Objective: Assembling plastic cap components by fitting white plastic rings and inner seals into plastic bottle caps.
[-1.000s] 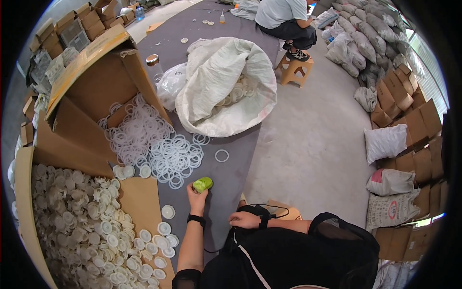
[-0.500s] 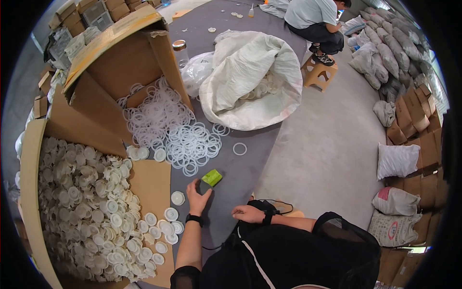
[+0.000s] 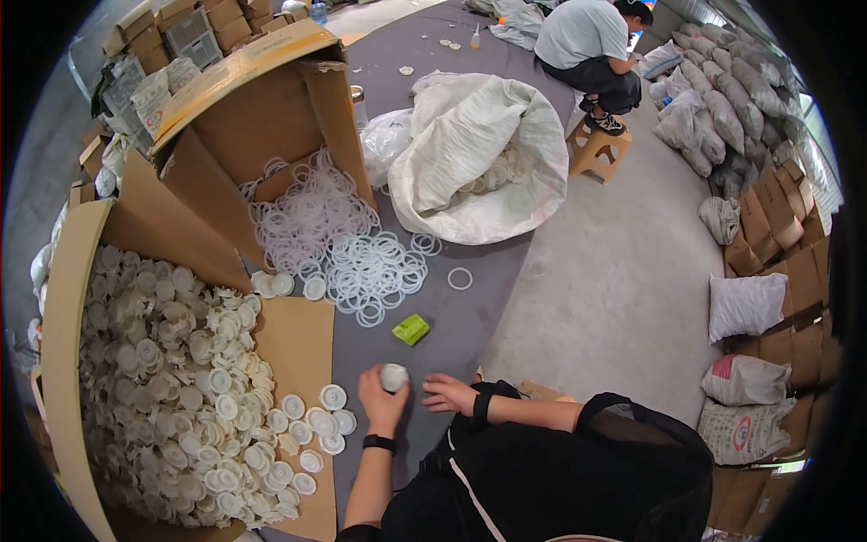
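Note:
My left hand [image 3: 379,402] is closed around a white round plastic cap [image 3: 394,378], holding it above the grey table cover. My right hand [image 3: 449,396] is just to the right, fingers stretched toward the cap with a gap between; I see nothing in it. A small bright green packet [image 3: 411,330] lies beyond both hands. Left of my left wrist, several loose white caps [image 3: 321,420] rest on a cardboard flap [image 3: 293,336]. Farther off is a heap of white plastic rings [image 3: 375,271], with a single ring [image 3: 460,278] apart from it.
An open carton [image 3: 68,361] full of caps stands at the left; another carton [image 3: 217,117] on its side spills rings. A large white woven sack [image 3: 479,212] sits at the far middle. Beyond it a person [image 3: 587,54] sits near a tan stool [image 3: 596,149]. Sacks and boxes line the right.
My left hand has taken hold of the cap that lay beside it and brought it nearer my right hand. The right hand's fingers have stretched toward it. The view has shifted slightly.

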{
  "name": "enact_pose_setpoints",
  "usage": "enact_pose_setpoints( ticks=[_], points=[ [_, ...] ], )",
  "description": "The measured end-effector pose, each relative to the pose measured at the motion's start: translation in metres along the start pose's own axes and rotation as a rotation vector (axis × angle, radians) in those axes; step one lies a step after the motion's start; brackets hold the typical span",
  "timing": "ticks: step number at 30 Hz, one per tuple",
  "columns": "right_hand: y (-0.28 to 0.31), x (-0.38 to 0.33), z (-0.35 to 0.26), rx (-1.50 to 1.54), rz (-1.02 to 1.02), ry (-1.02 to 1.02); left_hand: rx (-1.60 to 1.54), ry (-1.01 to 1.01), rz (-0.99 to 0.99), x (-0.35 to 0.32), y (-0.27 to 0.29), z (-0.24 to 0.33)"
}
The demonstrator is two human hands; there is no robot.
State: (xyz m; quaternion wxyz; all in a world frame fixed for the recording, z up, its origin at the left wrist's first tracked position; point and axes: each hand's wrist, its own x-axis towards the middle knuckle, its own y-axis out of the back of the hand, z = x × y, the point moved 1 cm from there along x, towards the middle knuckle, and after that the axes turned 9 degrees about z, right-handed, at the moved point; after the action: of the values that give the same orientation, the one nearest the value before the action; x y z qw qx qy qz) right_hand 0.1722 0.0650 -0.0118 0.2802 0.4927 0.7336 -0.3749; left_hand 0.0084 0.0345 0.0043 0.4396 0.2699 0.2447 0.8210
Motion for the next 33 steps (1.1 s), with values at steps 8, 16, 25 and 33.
enact_pose_setpoints(
  ticks=[8,16,25,33],
  points=[
    [0.024,0.013,-0.018,0.247,-0.011,-0.054,-0.226,0.057,-0.097,0.046,-0.033,-0.002],
    [0.066,0.006,-0.052,0.216,-0.073,-0.113,0.472,-0.14,-0.062,0.119,-0.065,-0.042],
    [0.1,0.037,-0.106,0.24,-0.191,-0.205,0.372,-0.076,0.128,0.09,-0.046,-0.027],
    [0.079,0.042,-0.131,0.225,-0.282,-0.185,-0.287,0.536,0.493,0.058,-0.038,-0.003]
  ],
)
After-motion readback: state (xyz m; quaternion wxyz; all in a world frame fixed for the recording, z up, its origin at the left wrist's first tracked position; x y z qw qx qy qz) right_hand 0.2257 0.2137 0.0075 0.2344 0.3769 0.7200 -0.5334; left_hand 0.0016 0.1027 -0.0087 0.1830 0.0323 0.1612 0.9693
